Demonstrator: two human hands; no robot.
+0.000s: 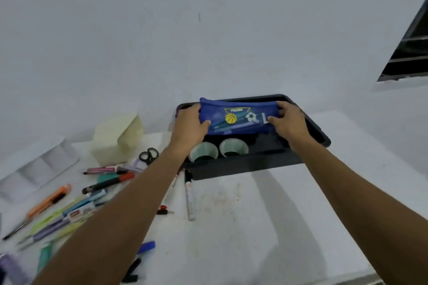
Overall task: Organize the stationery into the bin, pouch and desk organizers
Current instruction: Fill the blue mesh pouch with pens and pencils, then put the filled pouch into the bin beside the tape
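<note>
Stationery (76, 203) lies scattered across the left half of the white surface (243, 215), well apart from both your hands, while the dark bin (317, 132) sits at the far edge against the wall. Inside the bin's near side stand two pale round cup organizers (203, 150), side by side. Above the bin you hold the blue pouch (238, 115), printed with a basketball and a football, its long axis running left to right. Your left hand (188, 126) is closed on its left end, thumb across the front; your right hand (289, 122) is closed on its right end in the same way. The pouch looks flat, and whether its top edge is open cannot be told. The loose pens, markers, an orange cutter (49, 201) and black-handled scissors (149, 155) all lie to the left of and nearer to you than the pouch, so your left hand is the closer one to them; a white marker (190, 194) just in front of the bin is the nearest piece. Judging from this, filling has hardly begun, and the pouch probably needs opening or setting down before anything goes in.
</note>
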